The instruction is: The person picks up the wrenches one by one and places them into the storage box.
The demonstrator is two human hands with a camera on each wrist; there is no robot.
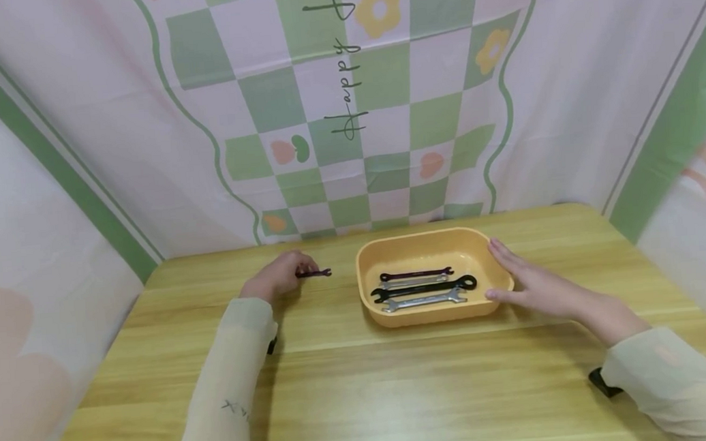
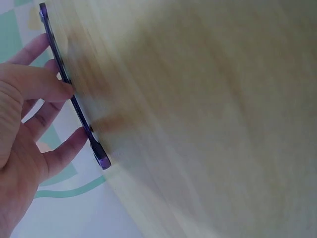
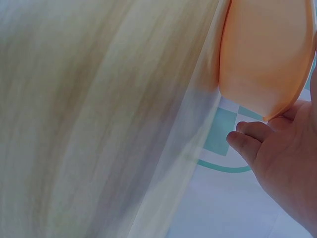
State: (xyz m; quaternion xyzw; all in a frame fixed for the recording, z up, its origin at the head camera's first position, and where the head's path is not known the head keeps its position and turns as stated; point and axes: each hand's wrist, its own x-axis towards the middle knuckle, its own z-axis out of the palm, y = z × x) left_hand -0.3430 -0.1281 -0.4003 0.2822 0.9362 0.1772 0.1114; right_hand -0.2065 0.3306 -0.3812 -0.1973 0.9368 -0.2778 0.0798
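My left hand [image 1: 281,275] pinches a slim dark purple wrench [image 2: 80,111] between thumb and fingers, left of a yellow bin. In the left wrist view the wrench runs along the fingertips, close over the tabletop. The yellow bin [image 1: 421,319] is a shallow rounded tub. In it, side by side, lie a dark purple wrench [image 1: 417,274], a thin silver wrench [image 1: 413,282], a large black wrench [image 1: 422,289] and a silver open-ended wrench [image 1: 425,301]. My right hand [image 1: 536,286] holds the bin's right end, thumb over the rim; the right wrist view shows fingers against its outer wall.
The wooden table [image 1: 365,397] ends at the back against a hanging cloth [image 1: 380,75] with green and white checks and flowers. More printed cloth [image 1: 38,283] hangs along the left side, and likewise on the right.
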